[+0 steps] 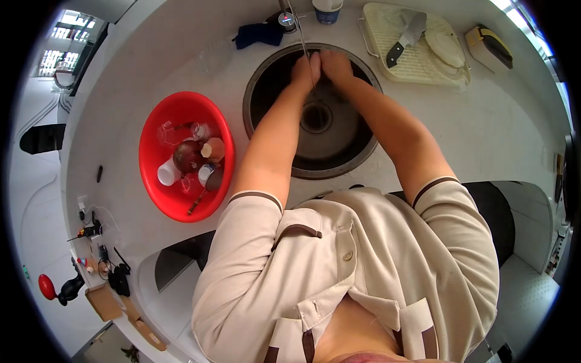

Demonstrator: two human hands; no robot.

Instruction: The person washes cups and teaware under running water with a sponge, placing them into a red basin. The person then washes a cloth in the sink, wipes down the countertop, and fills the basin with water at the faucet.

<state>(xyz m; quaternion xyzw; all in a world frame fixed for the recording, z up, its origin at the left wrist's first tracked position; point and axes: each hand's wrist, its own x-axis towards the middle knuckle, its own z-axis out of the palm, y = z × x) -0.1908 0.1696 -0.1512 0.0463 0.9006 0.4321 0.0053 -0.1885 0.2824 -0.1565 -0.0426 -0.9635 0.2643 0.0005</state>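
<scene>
Both forearms reach over the round metal sink point(357, 156). My left hand point(305, 71) is at the sink's far side, close to the thin stream below the faucet point(287, 22), with its fingers curled. Right beside it, my right hand point(336, 64) is also curled, its fingers turned inward. Whether either hand holds something small is hidden. The drain point(316, 116) shows below the hands at the bottom of the sink.
A red basin point(147, 142) with several cups and containers stands left of the sink. Behind are a dark cloth point(259, 35) and a blue-white cup point(327, 12). At right, a cream rack point(378, 18) holds a knife point(407, 38) and plates point(445, 48), beside a yellow-black box point(489, 48).
</scene>
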